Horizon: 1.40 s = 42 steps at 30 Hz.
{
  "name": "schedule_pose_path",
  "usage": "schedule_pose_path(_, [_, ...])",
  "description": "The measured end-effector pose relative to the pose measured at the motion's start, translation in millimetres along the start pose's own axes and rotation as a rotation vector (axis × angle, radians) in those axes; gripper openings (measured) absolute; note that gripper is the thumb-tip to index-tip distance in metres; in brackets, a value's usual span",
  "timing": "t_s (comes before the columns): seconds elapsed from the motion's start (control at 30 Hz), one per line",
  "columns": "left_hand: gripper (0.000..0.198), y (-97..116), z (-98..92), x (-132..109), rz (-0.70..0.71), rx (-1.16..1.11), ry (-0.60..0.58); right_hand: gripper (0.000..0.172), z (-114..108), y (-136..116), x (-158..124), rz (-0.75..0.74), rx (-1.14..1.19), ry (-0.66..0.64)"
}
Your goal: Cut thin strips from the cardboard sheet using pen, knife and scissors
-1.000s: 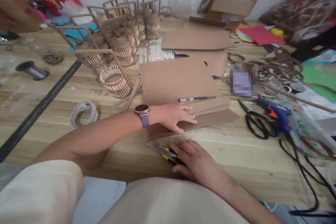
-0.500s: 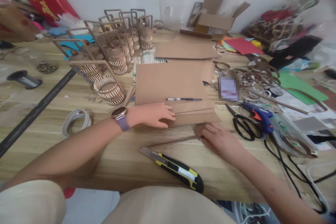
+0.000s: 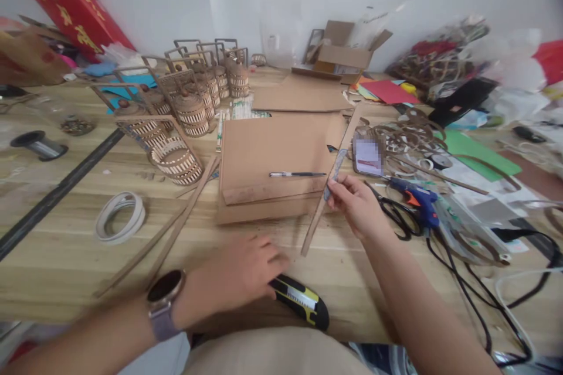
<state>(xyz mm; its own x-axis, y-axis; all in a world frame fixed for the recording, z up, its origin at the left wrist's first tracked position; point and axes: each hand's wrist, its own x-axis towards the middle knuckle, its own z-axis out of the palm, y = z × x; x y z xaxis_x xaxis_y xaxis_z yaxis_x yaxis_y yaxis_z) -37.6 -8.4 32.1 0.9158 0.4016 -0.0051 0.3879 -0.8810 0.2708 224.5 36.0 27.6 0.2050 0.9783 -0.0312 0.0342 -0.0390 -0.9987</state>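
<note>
My right hand [image 3: 358, 206] pinches a long thin cardboard strip [image 3: 335, 170] together with what looks like a ruler, lifted off the wooden table [image 3: 396, 281] and slanting from near the table's middle up toward the back. My left hand [image 3: 235, 272], with a watch on the wrist, is curled over the front end of a yellow and black utility knife [image 3: 301, 300] lying near the table's front edge. Brown cardboard sheets [image 3: 272, 155] with a pen [image 3: 297, 174] on them lie just beyond both hands.
Two loose cardboard strips [image 3: 162, 240] lie left of the sheets, near a tape roll [image 3: 118, 217]. Small bamboo lanterns [image 3: 185, 105] stand at the back left. Black scissors [image 3: 396, 217], a blue glue gun [image 3: 416, 199] with cables, and a phone [image 3: 367, 156] lie right.
My right hand has picked the strip up off the table and raised it. My left hand left the cardboard sheets and came back to the knife.
</note>
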Motion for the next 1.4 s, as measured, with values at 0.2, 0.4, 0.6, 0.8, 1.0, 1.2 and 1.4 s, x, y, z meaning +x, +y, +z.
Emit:
schedule_pose_path(0.2, [0.019,7,25.3,7,-0.124,0.052,0.022,0.043,7,18,8,0.024,0.105,-0.025])
schedule_pose_path(0.4, [0.029,7,22.4,36,-0.522,-0.497,0.396,0.045,10,22,3,-0.022,0.112,-0.063])
schedule_pose_path(0.6, [0.036,4,23.6,48,-0.6,-1.379,0.19,0.044,12,30,-3,-0.177,-0.064,-0.05])
schedule_pose_path(0.8, [0.057,-13,10.2,39,-0.639,-1.546,0.538,0.027,2,41,-13,-0.446,-0.488,0.14])
schedule_pose_path(1.0, [0.048,-18,11.3,37,-0.635,-1.51,0.765,0.014,-6,41,-15,-0.692,-0.787,0.098])
schedule_pose_path(1.2, [0.039,-19,17.6,37,-0.568,-1.559,0.708,0.011,-3,37,-15,-0.967,-1.018,0.069])
schedule_pose_path(1.4, [0.036,-16,21.8,36,-0.505,-1.632,0.651,0.017,3,33,-23,-1.076,-1.049,-0.001])
